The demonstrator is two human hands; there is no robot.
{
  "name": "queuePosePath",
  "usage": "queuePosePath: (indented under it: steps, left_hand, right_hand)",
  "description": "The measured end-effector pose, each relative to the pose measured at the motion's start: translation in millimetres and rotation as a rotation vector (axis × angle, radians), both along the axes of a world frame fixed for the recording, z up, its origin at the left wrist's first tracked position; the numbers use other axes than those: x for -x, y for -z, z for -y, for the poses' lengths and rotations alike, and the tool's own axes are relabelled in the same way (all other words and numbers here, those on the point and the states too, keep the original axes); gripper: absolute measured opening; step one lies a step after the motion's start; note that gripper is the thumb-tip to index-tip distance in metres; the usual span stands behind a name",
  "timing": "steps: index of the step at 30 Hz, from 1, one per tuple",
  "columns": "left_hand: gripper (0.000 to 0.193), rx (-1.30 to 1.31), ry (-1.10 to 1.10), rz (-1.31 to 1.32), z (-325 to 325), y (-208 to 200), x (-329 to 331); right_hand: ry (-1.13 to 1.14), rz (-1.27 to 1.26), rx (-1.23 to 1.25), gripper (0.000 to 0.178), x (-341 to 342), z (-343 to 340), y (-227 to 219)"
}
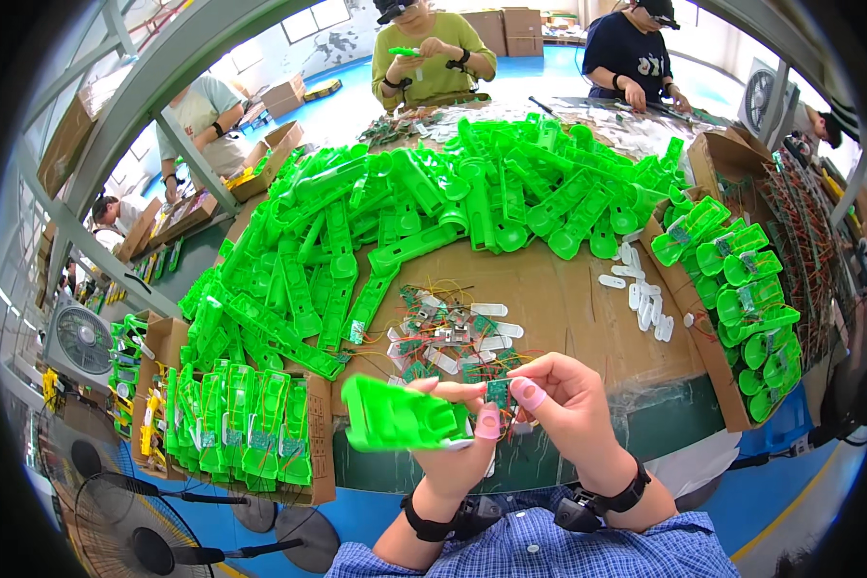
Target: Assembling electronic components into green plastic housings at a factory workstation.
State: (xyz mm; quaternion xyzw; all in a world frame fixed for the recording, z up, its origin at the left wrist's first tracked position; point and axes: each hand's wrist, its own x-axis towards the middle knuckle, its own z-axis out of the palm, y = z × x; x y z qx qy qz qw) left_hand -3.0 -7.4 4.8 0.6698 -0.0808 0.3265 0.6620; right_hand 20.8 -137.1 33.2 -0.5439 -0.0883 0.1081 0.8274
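In my left hand I hold a green plastic shell, its hollow side partly facing up. The left thumb and forefinger also reach the edge of a small green circuit board. My right hand is closed, thumb and forefinger pinching that board from the other side. Pink covers sit on both thumbs. Thin coloured wires hang below the board; their ends are partly hidden by my fingers. Just beyond my hands lies a tangle of wired circuit boards mixed with white oval plastic pieces.
A large heap of green shells covers the far and left table. Cartons of shells with boards stand at left and right. More white pieces lie at right. Co-workers work across the table; fans stand lower left.
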Motion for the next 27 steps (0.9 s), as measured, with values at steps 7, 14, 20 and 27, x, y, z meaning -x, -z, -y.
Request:
queuePosePath:
  steps: [7,14,20,27]
  left_hand:
    - [0.047,0.755,0.608,-0.217,-18.4,1.3,-8.5]
    - [0.054,0.595,0.699,-0.219,-15.9,2.7,-2.4]
    - [0.06,0.597,0.724,-0.22,-11.0,1.9,-2.0]
    - [0.062,0.55,0.765,-0.252,-8.5,-1.0,-2.8]
  right_hand:
    - [-0.041,0.067,-0.056,0.025,0.6,7.5,0.8]
    - [0.053,0.285,0.219,0.024,12.4,2.5,-7.6]
    - [0.165,0.356,0.306,0.019,17.0,-3.0,-10.3]
    - [0.179,0.446,0.406,0.018,18.6,-3.9,-14.1]
